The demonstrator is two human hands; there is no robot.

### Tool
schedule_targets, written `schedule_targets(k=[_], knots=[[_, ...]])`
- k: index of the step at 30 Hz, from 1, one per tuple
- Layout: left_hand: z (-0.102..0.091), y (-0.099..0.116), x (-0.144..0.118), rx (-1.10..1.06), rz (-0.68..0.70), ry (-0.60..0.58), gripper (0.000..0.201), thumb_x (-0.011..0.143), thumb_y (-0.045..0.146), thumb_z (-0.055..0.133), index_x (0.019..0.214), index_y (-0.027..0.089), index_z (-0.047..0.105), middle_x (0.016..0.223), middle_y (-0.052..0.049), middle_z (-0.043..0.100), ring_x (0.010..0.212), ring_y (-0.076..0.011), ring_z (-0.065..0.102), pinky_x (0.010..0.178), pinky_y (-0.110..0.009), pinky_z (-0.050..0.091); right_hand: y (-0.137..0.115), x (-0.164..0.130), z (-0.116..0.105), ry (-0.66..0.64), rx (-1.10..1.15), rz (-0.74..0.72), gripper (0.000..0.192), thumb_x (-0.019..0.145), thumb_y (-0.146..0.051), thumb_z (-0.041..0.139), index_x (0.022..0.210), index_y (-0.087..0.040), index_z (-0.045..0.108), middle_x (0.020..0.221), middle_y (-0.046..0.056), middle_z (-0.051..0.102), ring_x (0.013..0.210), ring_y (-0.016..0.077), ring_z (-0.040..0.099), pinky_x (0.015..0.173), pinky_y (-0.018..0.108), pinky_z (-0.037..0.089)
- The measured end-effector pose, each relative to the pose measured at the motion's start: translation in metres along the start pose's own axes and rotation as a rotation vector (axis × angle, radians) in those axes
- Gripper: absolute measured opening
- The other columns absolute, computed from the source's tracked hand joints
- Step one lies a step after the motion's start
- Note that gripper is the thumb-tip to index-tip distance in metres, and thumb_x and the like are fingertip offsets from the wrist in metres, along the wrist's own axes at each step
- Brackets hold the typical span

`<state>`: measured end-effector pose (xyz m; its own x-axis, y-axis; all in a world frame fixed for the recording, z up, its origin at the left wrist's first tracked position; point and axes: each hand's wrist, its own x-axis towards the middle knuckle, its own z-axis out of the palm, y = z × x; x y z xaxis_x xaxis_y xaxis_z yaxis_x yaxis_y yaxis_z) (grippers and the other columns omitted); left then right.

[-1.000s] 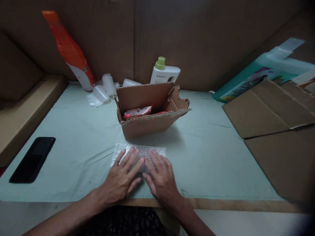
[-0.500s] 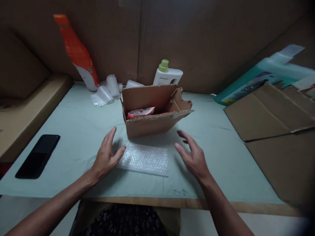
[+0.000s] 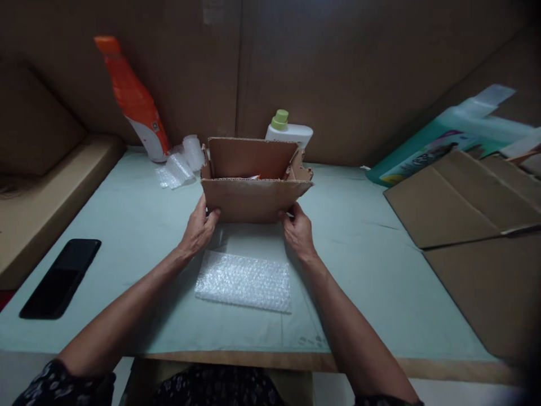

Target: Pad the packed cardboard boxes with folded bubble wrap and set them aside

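Both hands grip a small open-topped cardboard box by its lower front corners. My left hand is closed on the left corner, thumb on the front face. At the right corner my right hand holds it the same way. The box's flaps stand up, and just the tip of a packet shows inside; the rest is hidden by the front wall. A flat sheet of bubble wrap lies on the table between my forearms, nearer to me than the box.
A black phone lies at left. Behind stand an orange bottle, rolled bubble wrap pieces and a white bottle with a green cap. At right, a teal liquid bottle leans behind folded cardboard.
My hands have moved forward from beside the bubble wrap and taken hold of the box. The box has turned squarer to me and shifted slightly left; its contents show less.
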<state>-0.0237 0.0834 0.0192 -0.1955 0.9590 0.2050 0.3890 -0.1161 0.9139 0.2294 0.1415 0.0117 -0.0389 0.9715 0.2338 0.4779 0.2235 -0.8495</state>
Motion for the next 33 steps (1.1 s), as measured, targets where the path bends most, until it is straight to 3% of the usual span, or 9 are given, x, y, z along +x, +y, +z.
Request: schedule_targets(k=[4, 8, 13, 17, 20, 24, 27, 30, 33], knots=[[0.008, -0.007, 0.004, 0.014, 0.023, 0.008, 0.060, 0.091, 0.023, 0.047, 0.150, 0.021, 0.035, 0.146, -0.013, 0.052, 0.132, -0.0297, 0.051, 0.110, -0.053, 0.043, 0.003, 0.015, -0.001, -0.014, 0.011, -0.009, 0.036, 0.085, -0.036, 0.053, 0.116, -0.020, 0.062, 0.107, 0.012, 0.074, 0.093, 0.0268, 0.068, 0.084, 0.044, 0.054], [-0.013, -0.016, -0.027, 0.180, 0.046, -0.048, 0.073, 0.091, 0.026, 0.054, 0.157, 0.024, 0.021, 0.152, -0.016, 0.045, 0.135, -0.0312, 0.048, 0.113, -0.055, 0.039, 0.007, -0.024, -0.025, -0.069, -0.068, 0.006, 0.055, 0.087, -0.044, 0.058, 0.135, -0.017, 0.055, 0.128, 0.018, 0.068, 0.113, 0.0315, 0.066, 0.094, 0.050, 0.052], [-0.045, -0.020, -0.085, 0.634, 0.138, -0.329, 0.061, 0.084, 0.037, 0.063, 0.140, 0.015, 0.049, 0.124, -0.018, 0.062, 0.113, -0.0354, 0.057, 0.096, -0.055, 0.048, 0.011, -0.103, -0.048, -0.348, -0.398, -0.158, 0.045, 0.087, -0.047, 0.064, 0.122, -0.017, 0.064, 0.138, 0.019, 0.062, 0.127, 0.0358, 0.057, 0.103, 0.056, 0.046], [-0.043, -0.005, -0.106, 0.878, 0.096, -0.430, 0.032, 0.085, 0.036, 0.060, 0.106, 0.013, 0.065, 0.102, -0.015, 0.064, 0.098, -0.0334, 0.059, 0.085, -0.048, 0.048, -0.001, -0.145, -0.044, -0.333, -0.470, -0.242, 0.014, 0.089, -0.033, 0.062, 0.093, -0.019, 0.066, 0.130, 0.016, 0.066, 0.122, 0.0339, 0.060, 0.097, 0.051, 0.049], [-0.035, 0.008, -0.103, 0.926, 0.079, -0.527, 0.011, 0.083, 0.022, 0.054, 0.082, 0.016, 0.063, 0.088, -0.012, 0.065, 0.087, -0.0290, 0.061, 0.079, -0.042, 0.047, -0.013, -0.171, -0.043, -0.291, -0.374, -0.144, 0.010, 0.090, -0.028, 0.059, 0.094, -0.021, 0.065, 0.104, 0.010, 0.075, 0.095, 0.0267, 0.070, 0.084, 0.041, 0.054], [-0.014, 0.022, -0.076, 0.903, 0.150, -0.550, 0.011, 0.081, 0.014, 0.051, 0.083, 0.017, 0.061, 0.083, -0.009, 0.068, 0.083, -0.0258, 0.063, 0.082, -0.041, 0.044, -0.028, -0.207, -0.045, -0.197, -0.177, 0.073, 0.048, 0.090, -0.034, 0.060, 0.136, -0.020, 0.056, 0.095, 0.006, 0.074, 0.084, 0.0212, 0.072, 0.075, 0.031, 0.057], [0.013, 0.030, -0.044, 0.856, 0.243, -0.570, 0.013, 0.082, 0.012, 0.051, 0.086, 0.017, 0.063, 0.088, -0.009, 0.069, 0.088, -0.0256, 0.064, 0.087, -0.041, 0.043, -0.039, -0.228, -0.036, -0.192, -0.028, 0.205, 0.064, 0.091, -0.037, 0.059, 0.151, -0.020, 0.043, 0.097, 0.006, 0.074, 0.082, 0.0192, 0.072, 0.074, 0.028, 0.056], [0.030, 0.032, -0.027, 0.808, 0.315, -0.558, 0.026, 0.082, 0.012, 0.055, 0.106, 0.014, 0.065, 0.105, -0.014, 0.069, 0.102, -0.0297, 0.061, 0.091, -0.044, 0.044, -0.047, -0.241, -0.022, -0.281, 0.123, 0.331, 0.060, 0.093, -0.041, 0.057, 0.150, -0.024, 0.047, 0.093, 0.004, 0.075, 0.065, 0.0153, 0.065, 0.063, 0.027, 0.054], [0.015, 0.031, -0.045, 0.742, 0.382, -0.508, 0.049, 0.081, 0.008, 0.052, 0.130, 0.013, 0.055, 0.125, -0.017, 0.062, 0.116, -0.0309, 0.055, 0.100, -0.048, 0.043, -0.052, -0.247, -0.015, -0.338, 0.214, 0.407, 0.046, 0.091, -0.049, 0.060, 0.126, -0.022, 0.070, 0.090, 0.007, 0.075, 0.066, 0.0172, 0.065, 0.064, 0.029, 0.054]])
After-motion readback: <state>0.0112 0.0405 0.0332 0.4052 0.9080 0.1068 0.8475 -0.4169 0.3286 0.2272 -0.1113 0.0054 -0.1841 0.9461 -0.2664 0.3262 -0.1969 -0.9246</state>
